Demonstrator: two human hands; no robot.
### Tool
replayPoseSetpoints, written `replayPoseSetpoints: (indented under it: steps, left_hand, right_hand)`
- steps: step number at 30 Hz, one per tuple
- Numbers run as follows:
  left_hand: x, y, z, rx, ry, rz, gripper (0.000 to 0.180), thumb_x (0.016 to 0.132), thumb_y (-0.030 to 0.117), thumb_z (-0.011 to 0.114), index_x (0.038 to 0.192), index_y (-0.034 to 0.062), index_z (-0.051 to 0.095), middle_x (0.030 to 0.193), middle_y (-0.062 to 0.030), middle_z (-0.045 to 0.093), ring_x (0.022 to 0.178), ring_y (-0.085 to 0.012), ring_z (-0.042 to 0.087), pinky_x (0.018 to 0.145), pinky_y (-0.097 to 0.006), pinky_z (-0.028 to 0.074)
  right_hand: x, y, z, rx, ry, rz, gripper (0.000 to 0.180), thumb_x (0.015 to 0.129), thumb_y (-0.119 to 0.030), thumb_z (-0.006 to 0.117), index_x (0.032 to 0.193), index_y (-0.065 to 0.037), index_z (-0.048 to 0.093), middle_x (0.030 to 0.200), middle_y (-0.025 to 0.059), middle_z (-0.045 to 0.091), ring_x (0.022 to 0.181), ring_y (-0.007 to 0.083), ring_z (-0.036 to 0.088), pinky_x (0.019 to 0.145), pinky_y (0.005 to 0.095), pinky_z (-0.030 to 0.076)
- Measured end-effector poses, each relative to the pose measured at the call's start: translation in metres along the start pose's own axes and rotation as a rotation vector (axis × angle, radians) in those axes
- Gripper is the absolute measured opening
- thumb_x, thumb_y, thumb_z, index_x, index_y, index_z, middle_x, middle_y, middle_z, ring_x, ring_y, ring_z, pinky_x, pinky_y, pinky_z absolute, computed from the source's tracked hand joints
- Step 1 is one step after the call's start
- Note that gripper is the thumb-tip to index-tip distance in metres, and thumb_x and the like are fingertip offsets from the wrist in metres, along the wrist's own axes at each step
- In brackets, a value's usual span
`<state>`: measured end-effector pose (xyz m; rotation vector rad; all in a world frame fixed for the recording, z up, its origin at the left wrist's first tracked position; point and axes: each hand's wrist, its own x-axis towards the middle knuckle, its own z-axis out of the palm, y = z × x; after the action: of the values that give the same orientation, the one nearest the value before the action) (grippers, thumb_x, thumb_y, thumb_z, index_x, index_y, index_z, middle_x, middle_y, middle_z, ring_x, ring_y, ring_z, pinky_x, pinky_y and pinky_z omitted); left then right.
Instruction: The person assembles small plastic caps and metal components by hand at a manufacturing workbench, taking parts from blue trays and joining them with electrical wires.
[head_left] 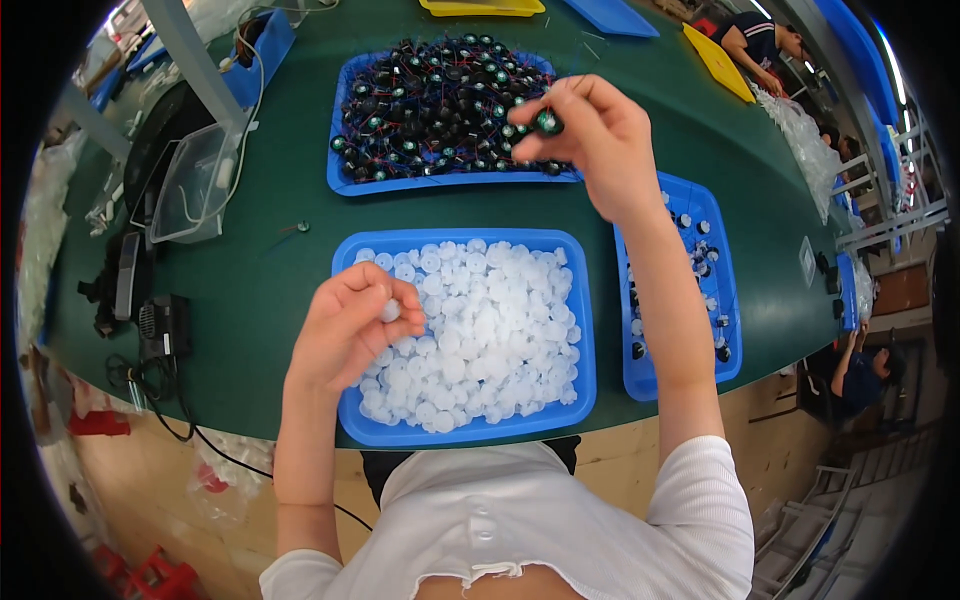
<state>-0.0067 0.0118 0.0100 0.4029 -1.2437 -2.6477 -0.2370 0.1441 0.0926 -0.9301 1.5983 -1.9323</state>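
Between the thumb and fingers of my left hand (345, 328) is a small translucent white plastic cap (390, 311). That hand is over the left side of a blue tray (466, 436) heaped with the same kind of white caps (480, 330). My right hand (605, 135) pinches a small round black component (548, 122) with a green circuit-board face. It hovers by the right end of a farther blue tray (450, 184), piled with similar black components (440, 110) and thin red and blue wires. Beneath my right forearm, a third blue tray (728, 300) has black-and-white pieces in it, partly hidden.
One loose wired component (303, 227) lies on the green table (270, 300) at left. A clear plastic bin (190, 185), a black power adapter (163, 325) with cables and a metal post (195, 60) stand farther left. Another person (760, 45) sits at the far right, near a yellow tray (718, 62).
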Motion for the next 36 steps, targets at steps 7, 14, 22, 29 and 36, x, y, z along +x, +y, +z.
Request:
replayPoseSetpoints:
  steps: [7, 14, 22, 29, 36]
  left_hand:
    - [-0.026, -0.019, 0.040, -0.116, -0.162, -0.193, 0.010, 0.086, 0.007, 0.053, 0.094, 0.0009, 0.052, 0.081, -0.0051, 0.054, 0.079, -0.0142, 0.052, 0.075, -0.026, 0.043]
    - [-0.045, -0.028, 0.055, 0.225, -0.258, -0.063, 0.015, 0.080, 0.008, 0.066, 0.089, 0.0027, 0.056, 0.083, -0.0001, 0.055, 0.069, -0.0070, 0.047, 0.060, -0.021, 0.042]
    - [-0.045, -0.033, 0.049, 0.592, -0.341, 0.328, 0.006, 0.074, 0.000, 0.066, 0.078, -0.0006, 0.061, 0.070, -0.0053, 0.057, 0.058, -0.0115, 0.049, 0.049, -0.024, 0.038]
    - [-0.052, -0.042, 0.051, 0.662, -0.306, 0.547, 0.006, 0.071, -0.004, 0.066, 0.077, -0.0014, 0.065, 0.065, -0.0076, 0.057, 0.051, -0.0139, 0.049, 0.043, -0.024, 0.034]
    - [-0.054, -0.040, 0.054, 0.656, -0.262, 0.555, 0.008, 0.069, -0.004, 0.068, 0.077, -0.0022, 0.065, 0.064, -0.0087, 0.056, 0.049, -0.0143, 0.048, 0.041, -0.025, 0.033]
  right_hand:
    - [-0.108, -0.009, 0.030, -0.577, -0.366, -0.105, 0.038, 0.069, -0.006, 0.075, 0.103, -0.001, 0.060, 0.078, 0.0049, 0.062, 0.057, 0.0085, 0.054, 0.053, 0.0213, 0.044]
    - [-0.149, -0.005, 0.040, -0.611, -0.374, -0.134, 0.052, 0.057, -0.024, 0.084, 0.099, -0.004, 0.060, 0.076, 0.0057, 0.062, 0.054, 0.0112, 0.052, 0.048, 0.0211, 0.042]
    - [-0.166, -0.004, 0.033, -0.608, -0.437, -0.192, 0.040, 0.067, -0.017, 0.077, 0.098, -0.002, 0.057, 0.076, 0.0061, 0.060, 0.062, 0.0203, 0.056, 0.057, 0.0298, 0.045]
    - [-0.176, 0.004, 0.035, -0.647, -0.389, -0.384, 0.024, 0.068, -0.003, 0.072, 0.087, 0.001, 0.059, 0.081, 0.0105, 0.056, 0.061, 0.0224, 0.054, 0.055, 0.0300, 0.045]
    - [-0.193, 0.016, 0.039, -0.499, -0.276, -0.286, 0.022, 0.068, 0.006, 0.065, 0.088, 0.004, 0.055, 0.082, 0.0132, 0.056, 0.071, 0.0260, 0.056, 0.058, 0.0328, 0.047]
